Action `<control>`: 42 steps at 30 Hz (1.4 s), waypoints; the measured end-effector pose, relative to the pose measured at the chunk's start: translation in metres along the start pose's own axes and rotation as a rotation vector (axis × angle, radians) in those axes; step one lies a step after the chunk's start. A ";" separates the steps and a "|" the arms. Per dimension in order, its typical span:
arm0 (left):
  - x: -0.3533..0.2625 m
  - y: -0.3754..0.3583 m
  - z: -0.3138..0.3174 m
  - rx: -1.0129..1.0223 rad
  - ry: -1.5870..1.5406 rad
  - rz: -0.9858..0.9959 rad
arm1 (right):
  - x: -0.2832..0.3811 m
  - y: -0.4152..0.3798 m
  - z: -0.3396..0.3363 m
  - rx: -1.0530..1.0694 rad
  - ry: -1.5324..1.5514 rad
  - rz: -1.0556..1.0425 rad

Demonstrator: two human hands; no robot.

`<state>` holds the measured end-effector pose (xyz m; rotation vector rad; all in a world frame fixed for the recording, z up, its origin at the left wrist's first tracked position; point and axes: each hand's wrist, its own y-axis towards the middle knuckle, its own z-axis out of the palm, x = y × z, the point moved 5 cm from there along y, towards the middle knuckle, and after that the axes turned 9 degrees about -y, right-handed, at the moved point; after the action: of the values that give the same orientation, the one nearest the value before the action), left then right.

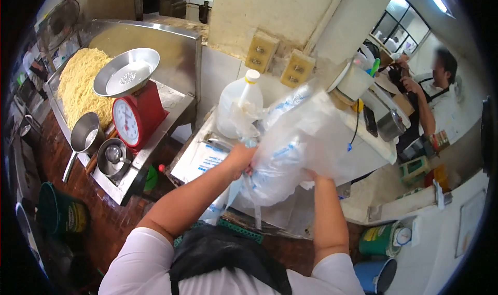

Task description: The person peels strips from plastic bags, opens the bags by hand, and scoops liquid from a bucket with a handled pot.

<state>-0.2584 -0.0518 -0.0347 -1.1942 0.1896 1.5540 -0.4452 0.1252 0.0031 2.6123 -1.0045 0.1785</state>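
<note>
Both my hands are at a bundle of clear plastic bags [290,160] with blue print, over the white-topped table. My left hand [243,159] is closed on the gathered left edge of the bundle. On the right side, my right hand [313,174] is mostly hidden behind the cloudy plastic, so its fingers do not show. Just behind the bundle stands a translucent jug [231,105] with a yellow cap. Packs with blue print [210,157] lie on the table to the left of my left hand.
A red scale [142,116] with a metal pan [127,73] stands at left, beside a yellow crumbly heap [83,85], a saucepan [85,134] and a bowl [111,157]. Green buckets [59,209] stand low at both sides. Another person [433,95] is at the right.
</note>
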 end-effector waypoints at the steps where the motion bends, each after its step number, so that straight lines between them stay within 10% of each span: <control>1: 0.010 0.000 -0.005 -0.008 -0.022 -0.008 | 0.018 -0.010 -0.005 -0.060 -0.312 -0.110; 11: 0.028 -0.080 -0.010 0.000 -0.527 -0.165 | 0.017 -0.053 -0.018 0.274 -0.229 -0.012; 16: 0.076 -0.052 -0.023 -0.029 -0.383 -0.178 | 0.083 -0.086 -0.026 -0.222 -0.178 -0.080; 25: 0.093 -0.018 -0.043 -0.076 -0.290 -0.206 | 0.023 -0.093 0.078 -0.216 0.239 0.071; 28: 0.087 -0.024 -0.045 -0.043 -0.366 -0.246 | -0.008 -0.101 0.069 -0.171 1.677 0.665; 31: 0.083 -0.027 -0.048 -0.049 -0.348 -0.203 | -0.069 -0.102 -0.013 -0.399 1.479 0.760; 35: 0.079 -0.032 -0.045 -0.054 -0.373 -0.204 | 0.008 -0.085 -0.157 -0.617 1.059 0.187; 37: 0.081 -0.032 -0.043 -0.059 -0.396 -0.224 | 0.053 -0.075 -0.145 -0.468 0.494 -0.221; 42: 0.091 -0.023 -0.047 0.011 -0.392 -0.201 | 0.092 -0.072 -0.061 -0.124 0.492 -0.013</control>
<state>-0.2014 -0.0150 -0.1151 -0.8497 -0.1748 1.5713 -0.3282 0.1392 0.0626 2.2916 -0.7915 0.6919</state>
